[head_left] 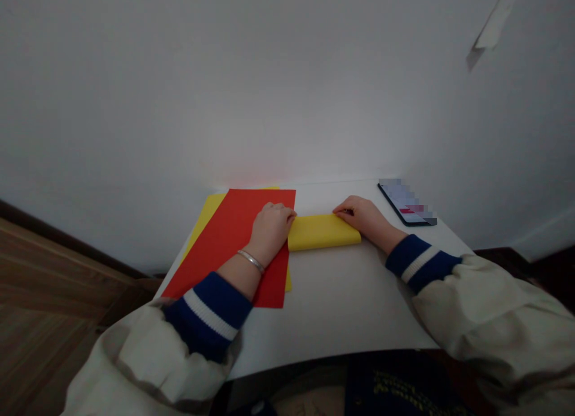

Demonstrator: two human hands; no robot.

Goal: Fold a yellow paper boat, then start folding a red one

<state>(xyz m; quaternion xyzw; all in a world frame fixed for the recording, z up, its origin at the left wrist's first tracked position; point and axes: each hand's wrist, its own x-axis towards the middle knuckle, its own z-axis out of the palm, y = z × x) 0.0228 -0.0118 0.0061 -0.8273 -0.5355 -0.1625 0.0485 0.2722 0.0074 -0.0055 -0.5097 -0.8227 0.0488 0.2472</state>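
A yellow sheet of paper [323,233], folded over with a rounded near edge, lies on the white table [350,308]. At its far left corner, my left hand [272,224] pinches the edge between thumb and fingers. My right hand [363,217] grips the far right corner the same way, its fingertips pressed together. Beneath my left hand and wrist lies a flat red sheet of paper [224,248], with another yellow sheet [203,218] partly showing under it.
A phone [406,203] with its screen lit lies at the table's far right. Behind the table rises a pale wall [287,92], with a torn strip of paper [494,26] on it at upper right. Wooden furniture [58,278] stands at the left.
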